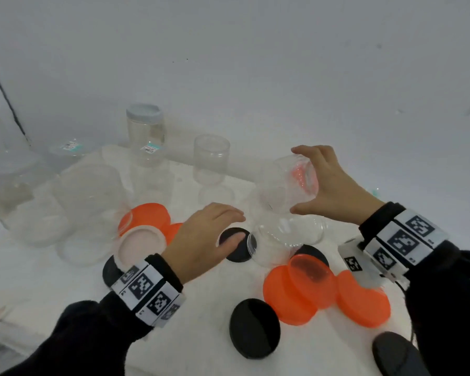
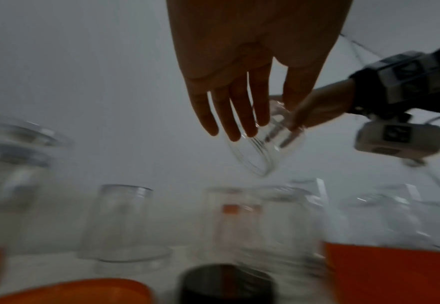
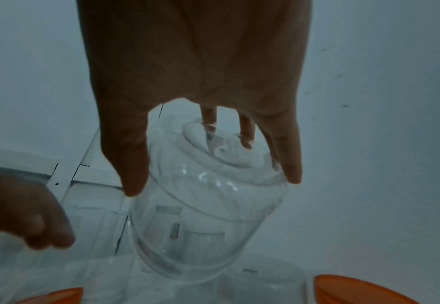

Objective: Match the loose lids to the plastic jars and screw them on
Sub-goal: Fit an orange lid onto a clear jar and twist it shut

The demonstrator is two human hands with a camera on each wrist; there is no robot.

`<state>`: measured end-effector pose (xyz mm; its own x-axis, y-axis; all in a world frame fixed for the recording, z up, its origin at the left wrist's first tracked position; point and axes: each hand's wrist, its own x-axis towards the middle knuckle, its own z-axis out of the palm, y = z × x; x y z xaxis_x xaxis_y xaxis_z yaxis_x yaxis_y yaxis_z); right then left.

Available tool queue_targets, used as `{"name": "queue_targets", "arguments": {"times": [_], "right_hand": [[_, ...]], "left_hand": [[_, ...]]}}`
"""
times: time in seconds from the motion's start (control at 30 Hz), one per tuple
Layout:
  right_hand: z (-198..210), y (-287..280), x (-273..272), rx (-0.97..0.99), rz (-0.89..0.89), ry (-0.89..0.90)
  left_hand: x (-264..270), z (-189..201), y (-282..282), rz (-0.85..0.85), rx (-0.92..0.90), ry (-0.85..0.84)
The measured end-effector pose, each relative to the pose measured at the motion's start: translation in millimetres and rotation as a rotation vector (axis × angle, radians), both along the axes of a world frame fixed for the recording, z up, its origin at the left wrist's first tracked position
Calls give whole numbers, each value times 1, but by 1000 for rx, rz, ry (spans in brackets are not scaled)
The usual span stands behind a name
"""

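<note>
My right hand (image 1: pixel 329 185) grips a clear plastic jar (image 1: pixel 282 185) and holds it tilted above the table, thumb below and fingers over the top; the right wrist view shows the fingertips (image 3: pixel 293 174) round the jar (image 3: pixel 208 226). The left hand (image 1: pixel 215 232) hovers with straight fingers (image 2: pixel 239 115) over a black lid (image 1: pixel 238 253) and holds nothing. A second clear jar (image 1: pixel 277 242) lies on its side beside that lid. Loose orange lids (image 1: pixel 291 297) and black lids (image 1: pixel 254 328) lie near the front of the white table.
At the back stand a tall jar with a pale lid (image 1: pixel 145 128), an open jar (image 1: pixel 210 158) and large clear jars (image 1: pixel 90 196) on the left. More orange lids (image 1: pixel 147 215) and a pinkish lid (image 1: pixel 141 244) lie left of my left hand.
</note>
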<state>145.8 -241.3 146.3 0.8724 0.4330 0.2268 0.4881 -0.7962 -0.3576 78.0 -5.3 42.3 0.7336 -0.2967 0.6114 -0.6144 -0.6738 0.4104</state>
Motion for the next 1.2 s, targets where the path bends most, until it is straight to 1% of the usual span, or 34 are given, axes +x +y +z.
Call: {"name": "queue_targets", "arguments": {"times": [0.13, 0.2, 0.27, 0.3, 0.37, 0.47, 0.6, 0.7, 0.83, 0.97, 1.07, 1.2], "right_hand": [[1, -38, -25, 97, -54, -24], [1, -55, -37, 127, -77, -42], [-1, -71, -48, 146, -109, -49], [-2, -79, -54, 154, -127, -48], [-6, -94, -64, 179, -157, -58], [-13, -114, -77, 198, -183, -69], [-19, -141, -95, 209, -196, -59], [-24, -158, -108, 213, -205, -50], [-35, -174, -122, 233, -233, -35], [-49, -184, -134, 264, -279, 17], [-60, -186, -142, 285, -288, 74], [-73, -188, -151, 262, -276, 116]], "left_hand": [[-9, -11, -52, -284, 140, 90], [-11, -13, -76, -367, 241, 189], [-11, -15, -99, -377, 415, 337], [-10, -15, -109, -370, 510, 381], [-6, -14, -126, -371, 641, 387], [3, -17, -146, -373, 784, 384], [11, -18, -169, -277, 961, 396], [15, -21, -182, -230, 994, 440], [16, -24, -191, -182, 985, 521], [17, -24, -198, -153, 949, 561], [13, -24, -201, -132, 906, 534], [-1, -20, -200, -129, 830, 464]]}}
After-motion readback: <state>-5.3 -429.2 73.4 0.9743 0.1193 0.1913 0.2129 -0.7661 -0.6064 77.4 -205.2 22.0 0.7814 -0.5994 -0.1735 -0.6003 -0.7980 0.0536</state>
